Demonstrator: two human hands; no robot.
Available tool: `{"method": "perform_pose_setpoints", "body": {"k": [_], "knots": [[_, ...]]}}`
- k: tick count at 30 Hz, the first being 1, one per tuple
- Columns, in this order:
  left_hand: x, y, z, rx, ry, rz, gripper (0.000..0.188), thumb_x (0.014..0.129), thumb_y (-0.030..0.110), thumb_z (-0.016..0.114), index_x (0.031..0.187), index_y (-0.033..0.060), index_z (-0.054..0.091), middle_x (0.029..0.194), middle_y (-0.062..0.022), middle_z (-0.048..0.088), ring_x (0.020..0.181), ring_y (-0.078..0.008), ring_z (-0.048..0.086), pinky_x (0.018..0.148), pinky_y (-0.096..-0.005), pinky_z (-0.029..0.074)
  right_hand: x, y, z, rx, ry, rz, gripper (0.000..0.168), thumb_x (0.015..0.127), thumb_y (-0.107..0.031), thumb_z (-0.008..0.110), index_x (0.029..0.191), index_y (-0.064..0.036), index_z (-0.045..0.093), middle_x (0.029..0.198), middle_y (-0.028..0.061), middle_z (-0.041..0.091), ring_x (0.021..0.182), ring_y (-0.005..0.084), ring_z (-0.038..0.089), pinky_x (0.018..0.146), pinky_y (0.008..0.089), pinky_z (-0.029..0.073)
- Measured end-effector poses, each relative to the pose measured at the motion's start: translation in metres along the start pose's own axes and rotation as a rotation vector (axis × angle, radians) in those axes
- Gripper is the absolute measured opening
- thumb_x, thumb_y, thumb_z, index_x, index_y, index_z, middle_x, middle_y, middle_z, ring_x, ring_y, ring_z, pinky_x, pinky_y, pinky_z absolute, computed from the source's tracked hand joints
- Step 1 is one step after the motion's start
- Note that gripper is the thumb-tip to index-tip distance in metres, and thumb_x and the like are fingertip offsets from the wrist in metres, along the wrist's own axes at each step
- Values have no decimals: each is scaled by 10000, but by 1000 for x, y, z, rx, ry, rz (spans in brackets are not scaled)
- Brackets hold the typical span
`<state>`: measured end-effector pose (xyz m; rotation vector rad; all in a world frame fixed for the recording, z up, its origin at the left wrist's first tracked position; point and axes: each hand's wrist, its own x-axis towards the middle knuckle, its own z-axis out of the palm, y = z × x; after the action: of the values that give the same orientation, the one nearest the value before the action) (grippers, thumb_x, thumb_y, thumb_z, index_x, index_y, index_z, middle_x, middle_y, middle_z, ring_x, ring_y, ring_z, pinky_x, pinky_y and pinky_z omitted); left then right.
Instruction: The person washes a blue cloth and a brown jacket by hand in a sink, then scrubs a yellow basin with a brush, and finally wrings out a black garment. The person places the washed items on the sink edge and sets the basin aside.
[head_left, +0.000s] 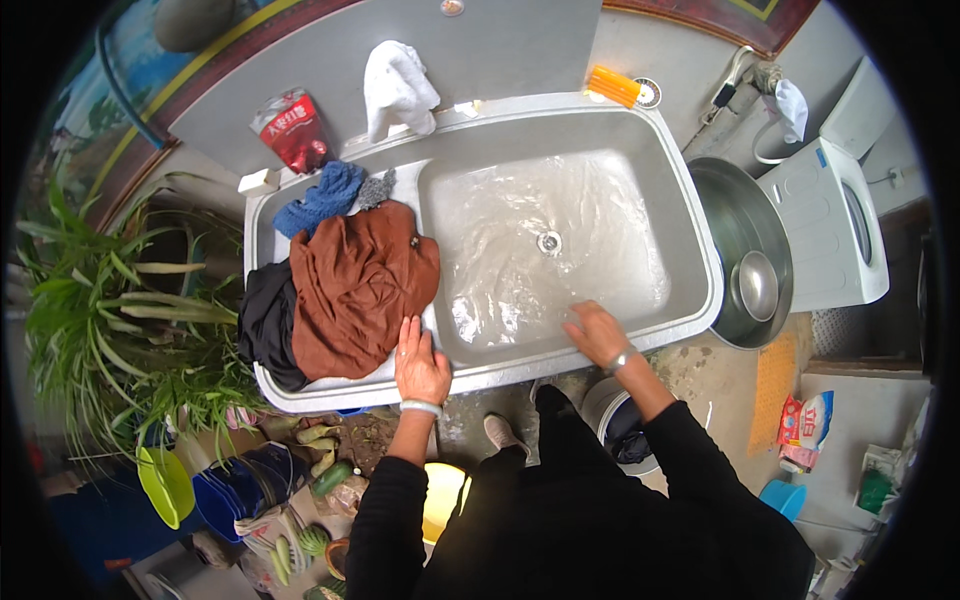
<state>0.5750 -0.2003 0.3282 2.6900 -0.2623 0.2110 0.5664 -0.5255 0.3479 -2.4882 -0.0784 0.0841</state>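
My left hand (422, 366) lies palm down with straight fingers over the sink's front ledge, its fingertips at the edge of a crumpled brown garment (360, 292). Over the front of the basin of the grey laundry sink (679, 217), my right hand (598, 335) hovers with loosely bent fingers and nothing in it. Shallow water (510, 202) ripples across the basin floor around a metal drain (549, 243). Left of the basin, the brown garment rests on the ledge beside black cloth (270, 322), a blue towel (322, 199) and a small grey cloth (376, 189).
Behind the ledge stand a red pouch (292, 131), a white soap bar (259, 182) and a hanging white cloth (397, 90). A large metal tub (705, 187) holding a bowl (758, 286) adjoins the right side. A bucket (611, 409) stands by my legs; leafy plants (112, 315) crowd the left.
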Motion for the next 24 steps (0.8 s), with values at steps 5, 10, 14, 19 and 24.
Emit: {"method": "perform_pose_setpoints", "body": {"k": [5, 10, 14, 19, 24], "knots": [[4, 4, 7, -11, 13, 41, 344, 742, 88, 550, 1053, -51, 602, 1382, -205, 474, 1352, -347, 366, 1072, -432, 343, -49, 29, 13, -261, 243, -35, 210, 857, -218, 576, 818, -20, 636, 807, 156, 620, 810, 345, 593, 753, 457, 446], [-2, -3, 16, -2, 45, 72, 325, 725, 62, 549, 1017, -62, 620, 1369, -222, 484, 1338, -375, 378, 1109, -429, 320, -49, 29, 23, -361, 446, -133, 175, 786, -197, 560, 646, -95, 578, 701, 94, 605, 733, 273, 592, 703, 409, 436], [-5, -4, 18, 50, 38, 147, 324, 754, 65, 545, 1032, -74, 638, 1341, -220, 513, 1319, -376, 400, 1112, -418, 314, -55, 27, 24, -374, 509, -95, 173, 777, -205, 586, 629, -115, 585, 658, 72, 598, 708, 243, 589, 691, 386, 428], [-6, -16, 18, 80, -6, 201, 365, 812, 126, 514, 1094, -83, 615, 1361, -234, 487, 1328, -389, 375, 1110, -436, 298, -55, 23, 26, -342, 496, -9, 220, 797, -237, 543, 635, -106, 614, 681, 77, 608, 721, 236, 575, 749, 388, 411], [0, -25, 25, 72, -65, 208, 365, 846, 154, 507, 1113, -68, 619, 1374, -211, 491, 1337, -381, 370, 1116, -439, 281, -65, 26, 20, -203, 522, 17, 190, 843, -237, 566, 822, -52, 604, 863, 96, 608, 845, 223, 556, 766, 363, 423]]}}
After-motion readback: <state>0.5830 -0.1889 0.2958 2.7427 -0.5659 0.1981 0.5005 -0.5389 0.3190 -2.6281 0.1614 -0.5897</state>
